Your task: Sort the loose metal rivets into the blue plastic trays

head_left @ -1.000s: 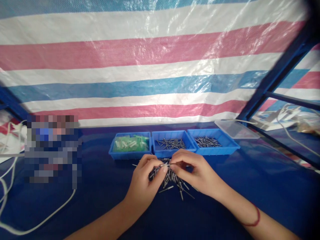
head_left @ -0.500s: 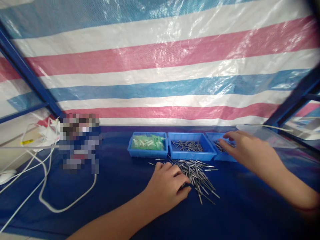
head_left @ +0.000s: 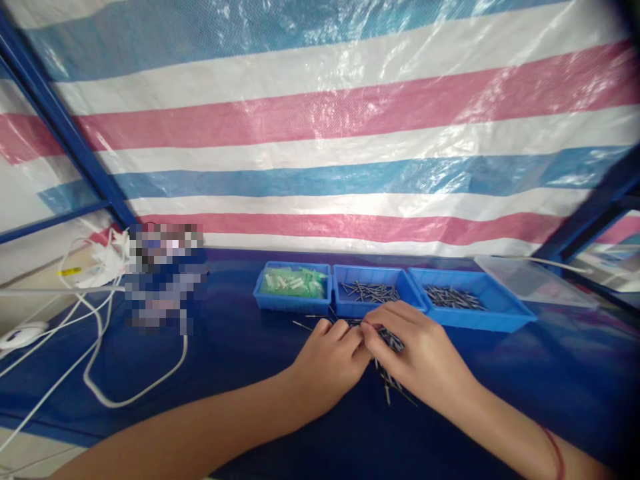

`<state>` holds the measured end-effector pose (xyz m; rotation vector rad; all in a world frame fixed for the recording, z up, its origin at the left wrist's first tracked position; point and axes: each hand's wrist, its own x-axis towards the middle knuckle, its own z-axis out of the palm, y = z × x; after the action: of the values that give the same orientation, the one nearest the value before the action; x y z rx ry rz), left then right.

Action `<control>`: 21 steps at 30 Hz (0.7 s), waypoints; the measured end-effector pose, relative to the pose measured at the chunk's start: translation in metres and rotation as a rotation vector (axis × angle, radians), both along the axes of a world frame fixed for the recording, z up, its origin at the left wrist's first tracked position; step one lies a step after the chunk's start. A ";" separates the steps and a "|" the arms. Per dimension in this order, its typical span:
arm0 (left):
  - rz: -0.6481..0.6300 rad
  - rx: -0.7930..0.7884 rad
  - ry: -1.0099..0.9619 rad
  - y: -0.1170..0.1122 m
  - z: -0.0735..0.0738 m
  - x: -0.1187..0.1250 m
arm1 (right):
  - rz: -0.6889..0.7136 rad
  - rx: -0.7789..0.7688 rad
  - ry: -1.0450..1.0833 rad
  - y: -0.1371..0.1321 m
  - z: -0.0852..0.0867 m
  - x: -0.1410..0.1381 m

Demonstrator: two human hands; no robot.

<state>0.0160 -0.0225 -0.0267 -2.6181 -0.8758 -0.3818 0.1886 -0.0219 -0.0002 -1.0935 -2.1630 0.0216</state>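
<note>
A loose pile of small metal pins lies on the blue table cover, mostly under my hands. My left hand rests on the pile with its fingers curled, knuckles up. My right hand is beside it, fingers bent and pinched together at the left hand's fingertips. What the fingers hold is hidden. Behind the hands stand three blue trays: the left tray holds green and white plastic pieces, the middle tray and the right tray hold metal pins.
A clear plastic lid lies to the right of the trays. White cables trail over the table's left side, near a blurred-out item. A striped tarpaulin hangs behind, with blue frame bars on both sides.
My right hand has come back from the right tray to the pin pile and now meets my left hand. The camera has shifted slightly.
</note>
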 end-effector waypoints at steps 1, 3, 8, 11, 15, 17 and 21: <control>0.017 0.010 -0.018 0.002 -0.001 0.001 | 0.038 0.023 0.035 0.000 -0.002 0.000; 0.047 -0.004 -0.056 0.004 -0.004 0.001 | 0.107 0.068 0.095 0.002 -0.006 0.001; 0.077 -0.116 -0.101 0.006 -0.002 -0.001 | 0.171 0.066 0.157 0.004 -0.011 0.007; 0.063 -0.219 -0.132 0.005 0.002 -0.006 | 0.189 0.019 0.154 0.000 -0.012 0.004; 0.049 -0.351 -0.179 0.007 0.006 -0.010 | 0.223 -0.054 0.111 -0.007 -0.013 -0.003; 0.049 -0.374 -0.181 0.009 0.007 -0.011 | 0.230 -0.073 0.095 -0.010 -0.013 -0.007; 0.071 -0.375 -0.184 0.011 0.005 -0.010 | 0.211 -0.092 0.093 -0.012 -0.016 -0.011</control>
<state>0.0058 -0.0118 -0.0217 -2.9130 -1.1996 -0.4871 0.1779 -0.0336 -0.0164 -0.8912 -2.2021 0.2650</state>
